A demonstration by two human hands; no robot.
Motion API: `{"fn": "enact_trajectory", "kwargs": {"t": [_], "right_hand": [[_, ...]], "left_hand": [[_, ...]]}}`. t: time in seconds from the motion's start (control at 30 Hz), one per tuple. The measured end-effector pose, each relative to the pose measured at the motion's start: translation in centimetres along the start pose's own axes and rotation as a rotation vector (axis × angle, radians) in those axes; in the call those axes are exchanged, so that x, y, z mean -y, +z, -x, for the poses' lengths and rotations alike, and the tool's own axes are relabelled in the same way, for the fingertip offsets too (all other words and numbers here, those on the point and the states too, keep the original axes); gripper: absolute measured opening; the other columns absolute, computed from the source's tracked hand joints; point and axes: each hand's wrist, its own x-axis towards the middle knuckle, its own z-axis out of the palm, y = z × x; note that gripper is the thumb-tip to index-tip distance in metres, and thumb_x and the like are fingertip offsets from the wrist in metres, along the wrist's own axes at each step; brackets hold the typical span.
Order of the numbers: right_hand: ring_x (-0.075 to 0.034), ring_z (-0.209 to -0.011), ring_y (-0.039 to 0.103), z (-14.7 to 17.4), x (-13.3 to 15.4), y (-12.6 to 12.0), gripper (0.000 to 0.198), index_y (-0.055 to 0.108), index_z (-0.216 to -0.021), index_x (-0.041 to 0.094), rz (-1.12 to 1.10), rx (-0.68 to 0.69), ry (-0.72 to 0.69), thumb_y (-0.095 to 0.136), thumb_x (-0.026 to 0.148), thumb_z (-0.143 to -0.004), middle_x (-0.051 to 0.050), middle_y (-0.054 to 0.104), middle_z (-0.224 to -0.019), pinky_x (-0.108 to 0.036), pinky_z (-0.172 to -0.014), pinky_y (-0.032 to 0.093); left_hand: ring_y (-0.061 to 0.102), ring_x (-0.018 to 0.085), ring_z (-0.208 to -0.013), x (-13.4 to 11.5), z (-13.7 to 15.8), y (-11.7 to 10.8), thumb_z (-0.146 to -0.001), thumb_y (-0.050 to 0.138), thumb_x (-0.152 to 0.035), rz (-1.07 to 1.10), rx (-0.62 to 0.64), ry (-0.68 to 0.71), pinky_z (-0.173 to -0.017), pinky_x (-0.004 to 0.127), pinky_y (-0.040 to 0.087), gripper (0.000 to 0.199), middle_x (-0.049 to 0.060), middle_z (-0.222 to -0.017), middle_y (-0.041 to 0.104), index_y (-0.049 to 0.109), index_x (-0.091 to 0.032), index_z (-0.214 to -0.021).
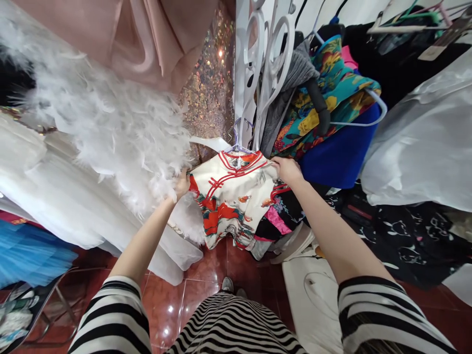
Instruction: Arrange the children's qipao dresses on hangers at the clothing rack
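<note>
No text can be read. At the upper right, a pale tag point(432, 52) shows any print too small to make out. At the left edge, a maroon band point(8, 216) bears gold marks point(22, 221); whether they are letters or ornament cannot be told. At the right, a red strip point(359, 212) is too blurred to read.
</note>
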Motion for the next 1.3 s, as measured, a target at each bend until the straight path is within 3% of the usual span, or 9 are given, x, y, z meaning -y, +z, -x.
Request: {"fn": "enact_trajectory", "kwargs": {"t": [0.13, 0.4, 0.57, 0.67, 0.77, 0.87, 1.0, 1.13, 1.3], "right_hand": [[-0.029, -0.091, 0.071, 0.0, -0.5, 0.6, 0.028, 0.077, -0.107, 0.024, -0.045, -0.05, -0.011, 0.054, 0.026, -0.09, -0.011, 0.077, -0.098, -0.032, -0.075, 0.05], [-0.029, -0.095, 0.07, 0.3, -0.6, 1.1, 0.029, 0.078, -0.107, 0.02, -0.172, -0.054, -0.019, 0.057, 0.022, -0.088, -0.011, 0.076, -0.1, -0.033, -0.08, 0.052], [-0.03, -0.092, 0.07, 0.3, -1.2, 2.0, 0.032, 0.077, -0.111, 0.02, -0.182, -0.086, -0.041, 0.053, 0.028, -0.09, -0.013, 0.076, -0.098, -0.037, -0.081, 0.054], [-0.03, -0.104, 0.067, 0.7, -1.6, 3.1, 0.043, 0.07, -0.123, 0.016, -0.164, -0.112, -0.148, 0.042, 0.024, -0.093, -0.015, 0.073, -0.112, -0.04, -0.092, 0.053], [-0.031, -0.126, 0.056, 1.5, -2.1, 4.7, 0.056, 0.051, -0.142, 0.005, -0.098, -0.144, -0.252, 0.035, 0.015, -0.089, -0.019, 0.06, -0.135, -0.047, -0.109, 0.042], [-0.035, -0.141, 0.039, 2.5, -2.7, 6.3, 0.066, 0.033, -0.152, 0.003, -0.034, -0.158, -0.283, 0.035, 0.017, -0.088, -0.02, 0.042, -0.152, -0.057, -0.117, 0.03], [-0.038, -0.148, 0.025, 4.1, -3.3, 7.3, 0.068, 0.028, -0.155, 0.008, 0.01, -0.131, -0.31, 0.037, 0.021, -0.089, -0.02, 0.029, -0.159, -0.063, -0.118, 0.024], [-0.042, -0.146, 0.027, 5.3, -3.4, 7.3, 0.067, 0.034, -0.153, 0.011, 0.016, -0.107, -0.314, 0.042, 0.025, -0.088, -0.02, 0.027, -0.16, -0.065, -0.115, 0.026], [-0.044, -0.142, 0.033, 6.5, -3.6, 8.0, 0.069, 0.03, -0.156, 0.016, 0.007, -0.084, -0.318, 0.044, 0.03, -0.09, -0.016, 0.028, -0.16, -0.065, -0.114, 0.029]], "left_hand": [[0.054, 0.036, -0.126, 0.7, 0.3, -0.1, -0.087, 0.05, -0.036, -0.017, -0.034, -0.039, -0.114, 0.052, 0.036, 0.039, 0.018, -0.122, 0.067, 0.061, -0.012, -0.117], [0.043, 0.033, -0.141, 1.7, -0.4, 1.1, -0.086, 0.052, -0.034, 0.213, -0.157, -0.217, -0.122, 0.054, 0.024, 0.045, 0.017, -0.138, 0.06, 0.06, -0.012, -0.124], [0.042, 0.031, -0.141, 1.8, 0.5, 1.0, -0.085, 0.052, -0.031, 0.261, -0.143, -0.137, -0.124, 0.049, 0.023, 0.046, 0.013, -0.136, 0.062, 0.06, -0.016, -0.128], [0.042, 0.032, -0.141, 1.4, 1.5, 1.2, -0.083, 0.052, -0.026, 0.23, -0.139, -0.057, -0.124, 0.05, 0.023, 0.052, 0.014, -0.141, 0.058, 0.057, -0.014, -0.133], [0.042, 0.031, -0.141, 1.0, 2.5, 1.7, -0.08, 0.05, -0.019, 0.23, -0.141, 0.063, -0.122, 0.051, 0.027, 0.062, 0.015, -0.143, 0.055, 0.05, -0.013, -0.141], [0.036, 0.034, -0.144, 0.4, 3.5, 1.8, -0.078, 0.051, -0.016, 0.174, -0.16, 0.127, -0.121, 0.053, 0.028, 0.069, 0.018, -0.149, 0.047, 0.044, -0.012, -0.146], [0.03, 0.039, -0.147, -0.9, 5.2, 1.2, -0.079, 0.052, -0.015, 0.01, -0.112, 0.123, -0.118, 0.059, 0.03, 0.074, 0.019, -0.158, 0.031, 0.037, -0.015, -0.151], [0.032, 0.038, -0.146, -2.5, 7.1, 0.4, -0.082, 0.046, -0.011, -0.134, -0.03, 0.11, -0.111, 0.059, 0.041, 0.071, 0.015, -0.163, 0.023, 0.037, -0.022, -0.151], [0.023, 0.035, -0.15, -3.8, 8.5, -0.1, -0.084, 0.042, -0.011, -0.27, 0.012, 0.143, -0.107, 0.058, 0.046, 0.062, 0.012, -0.163, 0.027, 0.048, -0.022, -0.144]]}}
